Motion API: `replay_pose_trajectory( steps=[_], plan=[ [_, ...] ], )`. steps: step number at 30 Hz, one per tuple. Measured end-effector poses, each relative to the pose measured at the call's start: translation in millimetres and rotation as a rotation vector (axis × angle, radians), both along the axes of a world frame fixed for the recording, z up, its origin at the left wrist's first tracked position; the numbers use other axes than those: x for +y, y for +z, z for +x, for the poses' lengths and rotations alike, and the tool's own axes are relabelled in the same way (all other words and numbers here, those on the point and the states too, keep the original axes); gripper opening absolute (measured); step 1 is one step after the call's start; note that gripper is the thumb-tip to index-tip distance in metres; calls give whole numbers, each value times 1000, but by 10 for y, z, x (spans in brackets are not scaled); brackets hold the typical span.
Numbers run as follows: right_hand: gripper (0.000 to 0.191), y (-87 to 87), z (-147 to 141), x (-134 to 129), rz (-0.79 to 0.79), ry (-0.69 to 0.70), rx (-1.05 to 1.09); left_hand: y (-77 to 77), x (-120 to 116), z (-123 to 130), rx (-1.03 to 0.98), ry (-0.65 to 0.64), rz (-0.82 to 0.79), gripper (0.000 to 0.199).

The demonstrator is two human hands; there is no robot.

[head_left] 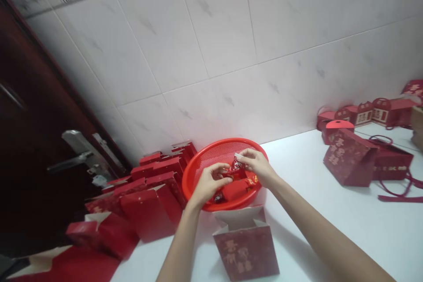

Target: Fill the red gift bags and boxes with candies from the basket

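A round red plastic basket [198,169] stands against the tiled wall and holds a few red wrapped items [235,189]. Over it, my left hand [211,181] pinches a small dark-red wrapped packet [236,166] from the left. My right hand [257,165] grips the same packet near its pale upper end. Both hands' fingers are closed on it. In front of the basket, an open dark-red paper bag [246,251] with gold characters stands upright; its inside bottom is hidden.
Several open red bags [148,211] crowd the left side, beside a dark door with a metal handle [76,154]. At the right are a closed dark-red box [350,158], a box with purple cords [393,163] and several small boxes [363,114] along the wall.
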State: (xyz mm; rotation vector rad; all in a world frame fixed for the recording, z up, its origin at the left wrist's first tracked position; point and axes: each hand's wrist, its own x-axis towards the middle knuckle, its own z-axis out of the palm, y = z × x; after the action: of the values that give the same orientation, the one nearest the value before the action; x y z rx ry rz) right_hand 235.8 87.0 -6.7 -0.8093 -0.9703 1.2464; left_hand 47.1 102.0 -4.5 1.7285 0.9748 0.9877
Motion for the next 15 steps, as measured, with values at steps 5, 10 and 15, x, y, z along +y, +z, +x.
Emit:
replay_pose_trajectory(
  steps=[5,10,15],
  plan=[
    [43,37,9,-33,-11,15,-3,4,-12,2,-33,-11,-49,46],
    [39,67,38,-49,-52,45,-35,36,-28,4,-95,24,-28,47],
    [34,76,55,-52,-45,134,-52,44,-15,-10,-201,97,39,44]
  ],
)
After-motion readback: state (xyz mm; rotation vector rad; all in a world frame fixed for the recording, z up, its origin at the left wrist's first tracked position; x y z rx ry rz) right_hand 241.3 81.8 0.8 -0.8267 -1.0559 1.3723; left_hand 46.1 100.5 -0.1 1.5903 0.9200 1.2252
